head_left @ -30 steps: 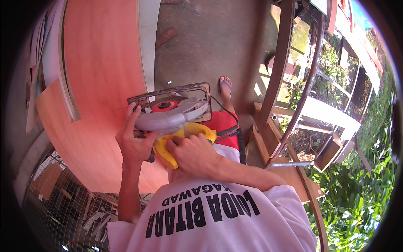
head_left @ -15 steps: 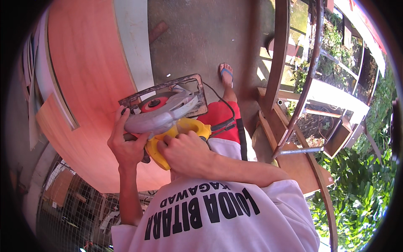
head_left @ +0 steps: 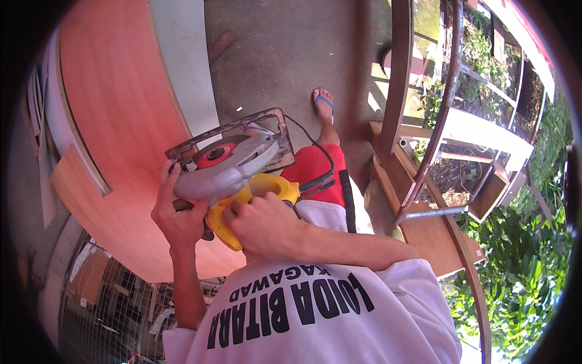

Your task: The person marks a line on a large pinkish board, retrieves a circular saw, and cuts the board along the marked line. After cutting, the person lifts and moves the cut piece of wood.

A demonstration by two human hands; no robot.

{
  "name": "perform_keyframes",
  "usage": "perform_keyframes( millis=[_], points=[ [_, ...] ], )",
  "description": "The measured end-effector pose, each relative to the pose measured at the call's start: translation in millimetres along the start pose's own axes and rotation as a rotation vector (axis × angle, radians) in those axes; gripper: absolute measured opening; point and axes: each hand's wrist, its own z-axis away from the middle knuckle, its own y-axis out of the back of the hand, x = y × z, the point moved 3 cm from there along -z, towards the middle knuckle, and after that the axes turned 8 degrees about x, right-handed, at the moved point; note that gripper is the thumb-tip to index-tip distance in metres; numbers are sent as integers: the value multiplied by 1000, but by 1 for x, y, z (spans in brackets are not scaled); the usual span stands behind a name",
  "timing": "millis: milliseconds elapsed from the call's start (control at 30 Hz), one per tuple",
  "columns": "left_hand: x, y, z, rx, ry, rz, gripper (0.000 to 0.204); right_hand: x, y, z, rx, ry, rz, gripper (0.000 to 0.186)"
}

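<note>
I hold a circular saw [head_left: 227,170] with grey guard, red-centred blade, dark metal base plate and yellow body, tilted so the plate's frame shows beyond the blade. My left hand [head_left: 179,212] is wrapped round the saw's left end, fingertips up by the plate's corner. My right hand [head_left: 260,218] grips the yellow housing nearer my chest, fingers curled. A black cord loops from the plate's far side down to the handle's right end. Beneath and left of the saw, as seen, lie large pinkish plywood sheets [head_left: 115,97], with a pale board [head_left: 182,54] along their right edge.
Concrete floor [head_left: 285,54] runs beside the boards, with my sandalled foot [head_left: 323,103] on it. To the right are upright timbers [head_left: 400,67], metal tubing [head_left: 451,79], a leaning plywood piece [head_left: 430,242] and plants [head_left: 515,255]. Wire mesh [head_left: 103,303] is at lower left; sheets lean at far left.
The saw and both hands have shifted left and slightly tilted, still gripped the same way. The view of the boards and floor has shifted a little as well.
</note>
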Motion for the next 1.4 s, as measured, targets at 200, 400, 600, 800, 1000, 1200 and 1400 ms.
perform_keyframes(
  millis=[200, 400, 600, 800, 1000, 1200, 1400],
  points=[
    [2, -1, 0, -16, 80, 1, 71, 0, 0, -1, -5, 1, -43, 34],
    [-3, -1, 0, -14, 76, 37, 70, 1, -1, -1, -3, 4, -67, 34],
    [-7, 0, 0, -12, 29, 18, 70, -1, 0, -3, -29, -1, -77, 35],
    [-6, 0, 1, 5, 51, 54, 70, -1, -3, -4, -18, -4, -58, 38],
    [-5, 3, -2, 0, 11, 17, 71, -1, -8, -6, -18, -14, -53, 41],
    [-10, 4, -3, 0, -44, 2, 72, -2, -8, -8, -29, -17, -52, 40],
    [-13, 8, -1, 1, 0, -30, 72, -4, -8, -11, -48, -23, -52, 41]
  ],
)
